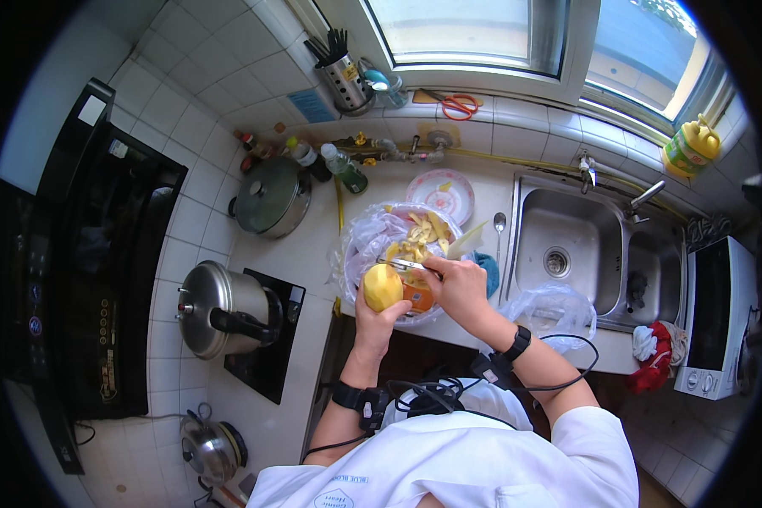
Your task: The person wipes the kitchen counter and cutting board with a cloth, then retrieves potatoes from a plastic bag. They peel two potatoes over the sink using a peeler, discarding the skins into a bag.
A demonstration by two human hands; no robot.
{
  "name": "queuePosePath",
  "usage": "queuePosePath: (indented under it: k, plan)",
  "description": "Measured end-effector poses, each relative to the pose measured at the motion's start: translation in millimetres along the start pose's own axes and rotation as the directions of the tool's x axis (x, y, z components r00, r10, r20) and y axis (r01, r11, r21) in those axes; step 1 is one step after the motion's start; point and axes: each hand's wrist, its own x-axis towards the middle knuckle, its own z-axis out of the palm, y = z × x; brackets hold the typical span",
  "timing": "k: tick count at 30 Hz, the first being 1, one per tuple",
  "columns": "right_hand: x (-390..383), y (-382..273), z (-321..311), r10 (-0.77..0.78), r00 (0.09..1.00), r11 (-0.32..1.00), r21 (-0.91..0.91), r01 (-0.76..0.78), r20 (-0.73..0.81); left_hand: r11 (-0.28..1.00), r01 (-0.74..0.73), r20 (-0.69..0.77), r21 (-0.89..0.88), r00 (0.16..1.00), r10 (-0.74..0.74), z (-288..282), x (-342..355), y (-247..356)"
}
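My left hand (pixel 376 326) is closed around a peeled yellow potato (pixel 383 288), holding it up over a bin lined with a clear plastic bag (pixel 356 245). In my right hand (pixel 459 286) is a metal peeler (pixel 403 264), its head at the top of the potato. Beneath and beyond them, several yellow peelings (pixel 419 237) lie in the bag. Part of an orange package (pixel 418 295) shows between my hands. The peeler's blade is too small to make out clearly.
Behind the bag sits a patterned plate (pixel 440 195). A spoon (pixel 499 227) lies beside the double sink (pixel 525 254); a teal cloth (pixel 488 269) is near my right hand. Leftward stand a pressure cooker (pixel 220 309) and a lidded pot (pixel 271 199). Scissors (pixel 459 106) rest on the sill.
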Motion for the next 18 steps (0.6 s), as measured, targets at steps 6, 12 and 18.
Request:
queuePosePath:
  k: [6,12,18]
  plan:
    - [0,4,-4,0.13,0.989,0.98,0.163,-0.117,-0.068,0.966,0.112,0.041,-0.232,0.994,-0.105,-6,-2,12]
    - [-12,-19,-7,0.008,1.0,0.933,0.36,-0.013,0.014,0.961,0.086,0.063,-0.262,0.995,-0.072,-1,-1,13]
    - [-11,-18,-3,0.018,0.999,0.98,0.199,-0.01,-0.04,0.915,0.124,0.011,-0.384,0.992,-0.129,5,0,5]
